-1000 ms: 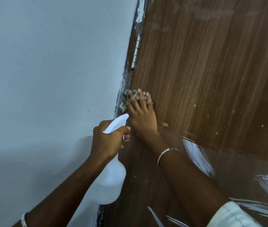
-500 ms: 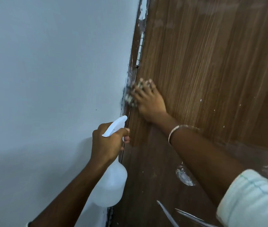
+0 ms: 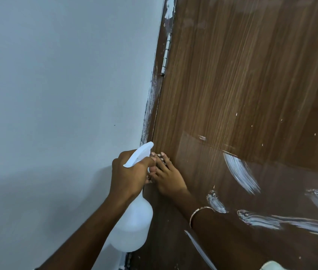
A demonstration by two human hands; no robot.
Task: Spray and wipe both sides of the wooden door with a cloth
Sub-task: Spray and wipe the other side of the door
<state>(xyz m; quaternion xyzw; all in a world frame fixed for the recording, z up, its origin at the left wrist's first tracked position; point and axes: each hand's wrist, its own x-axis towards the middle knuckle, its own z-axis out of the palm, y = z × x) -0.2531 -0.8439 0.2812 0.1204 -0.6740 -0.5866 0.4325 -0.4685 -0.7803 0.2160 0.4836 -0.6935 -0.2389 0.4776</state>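
The brown wooden door (image 3: 241, 75) fills the right half of the view, with white paint smears low on it. My right hand (image 3: 168, 177) presses a small checked cloth (image 3: 161, 157) flat against the door near its hinge edge; only a bit of cloth shows past the fingertips. My left hand (image 3: 129, 176) grips the neck of a white spray bottle (image 3: 132, 227), right beside the right hand, with the nozzle pointing up toward the door edge.
A plain pale wall (image 3: 56, 94) takes up the left half. A metal hinge (image 3: 166, 53) sits on the door edge above the hands. The dark door frame (image 3: 152, 106) has white paint streaks.
My right hand slid the cloth up along the hinge edge, then back down, and now lies beside my left hand. The left hand and bottle stayed nearly still.
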